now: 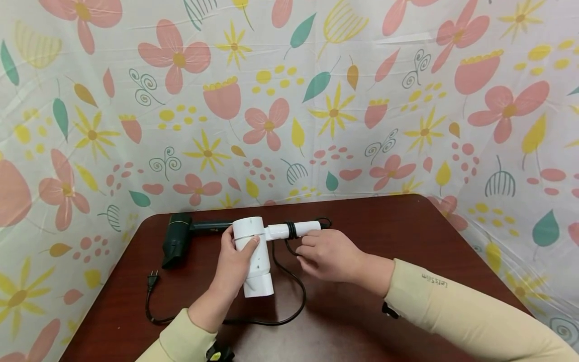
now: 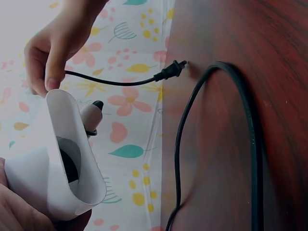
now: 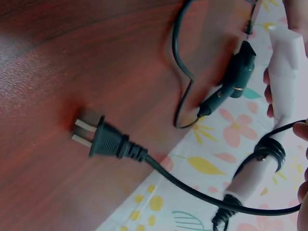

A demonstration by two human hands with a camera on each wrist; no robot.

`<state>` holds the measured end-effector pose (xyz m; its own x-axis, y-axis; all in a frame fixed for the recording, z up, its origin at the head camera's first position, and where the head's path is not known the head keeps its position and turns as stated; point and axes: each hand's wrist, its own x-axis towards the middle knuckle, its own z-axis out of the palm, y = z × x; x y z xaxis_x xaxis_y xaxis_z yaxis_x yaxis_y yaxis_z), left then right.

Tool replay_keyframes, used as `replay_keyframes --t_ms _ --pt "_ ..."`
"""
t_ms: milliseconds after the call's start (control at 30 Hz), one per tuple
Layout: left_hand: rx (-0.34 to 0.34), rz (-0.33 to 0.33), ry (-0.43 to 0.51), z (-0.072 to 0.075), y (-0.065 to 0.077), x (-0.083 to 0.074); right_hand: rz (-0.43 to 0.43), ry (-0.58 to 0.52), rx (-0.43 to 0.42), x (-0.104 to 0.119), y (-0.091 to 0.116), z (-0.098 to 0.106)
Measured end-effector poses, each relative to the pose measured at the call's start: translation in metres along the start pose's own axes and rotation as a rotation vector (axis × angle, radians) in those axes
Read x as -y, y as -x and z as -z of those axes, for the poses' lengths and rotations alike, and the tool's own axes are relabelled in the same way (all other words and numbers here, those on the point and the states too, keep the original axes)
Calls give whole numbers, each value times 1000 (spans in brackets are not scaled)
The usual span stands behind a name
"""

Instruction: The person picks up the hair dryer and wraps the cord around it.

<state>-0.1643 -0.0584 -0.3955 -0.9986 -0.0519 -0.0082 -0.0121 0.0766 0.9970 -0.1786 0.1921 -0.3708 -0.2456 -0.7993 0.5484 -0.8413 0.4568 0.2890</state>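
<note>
A white hair dryer (image 1: 259, 259) is held up over the table by my left hand (image 1: 231, 264), which grips its barrel with the thumb across the near side. Its handle points right, and a black power cord (image 1: 291, 230) is wound around it in several turns. Beside the handle, my right hand (image 1: 332, 255) pinches the loose part of this cord between curled fingers. From that hand the cord's end hangs free, with a two-pronged plug (image 3: 113, 140) above the tabletop in the right wrist view. The dryer's open nozzle (image 2: 74, 154) faces the left wrist camera.
Behind and left, a dark green hair dryer (image 1: 177, 241) lies on the brown table (image 1: 384, 226), partly hidden by the white one. Another black cord (image 1: 296, 317) loops across the table to a plug (image 1: 153, 280) at the left. A flowered sheet (image 1: 289, 125) hangs behind.
</note>
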Motion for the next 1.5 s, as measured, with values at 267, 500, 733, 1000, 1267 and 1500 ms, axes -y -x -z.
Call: replay_keyframes --t_ms 267,500,733,1000,1267,1500 --pt "25 -7 -59 2 1 3 57 31 -5 -11 -7 9" --pt "88 3 -119 6 6 4 121 -5 4 -31 -12 22" --pt "160 8 -151 11 13 1 104 -36 9 -62 -5 23" --pt "193 4 -163 18 21 4 -55 -21 -1 -93 11 13" --pt "241 -1 -127 18 24 8 -200 -17 4 -106 12 6" --pt "258 -18 -126 17 25 7 -239 -13 -8 -109 5 3"
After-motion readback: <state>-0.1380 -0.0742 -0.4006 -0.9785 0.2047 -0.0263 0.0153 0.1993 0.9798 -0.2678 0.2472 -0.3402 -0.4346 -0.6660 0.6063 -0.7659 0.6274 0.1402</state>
